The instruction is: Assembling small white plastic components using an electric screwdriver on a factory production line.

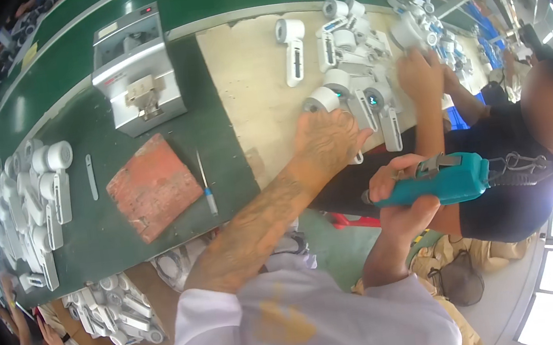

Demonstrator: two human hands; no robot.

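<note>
My left hand point(329, 140) reaches onto the pale board, its fingers closed over a white handheld device with a round head point(321, 100). The handle of that device is mostly covered by the hand. My right hand point(401, 216) grips a teal electric screwdriver point(436, 183) held in front of the board's near right edge, its tip toward the left. A coiled cord point(516, 171) runs off its right end. Just beyond my left hand lie more white devices with round heads and flat handles point(365, 111), some with small lit displays.
On the green bench at left stand a grey metal machine point(137, 72), a reddish slab point(154, 188) and a thin screwdriver with a blue handle point(210, 197). Piled white devices point(37, 193) fill the far left; a box point(151, 340) of them sits below. A co-worker point(526, 144) handles a device at right.
</note>
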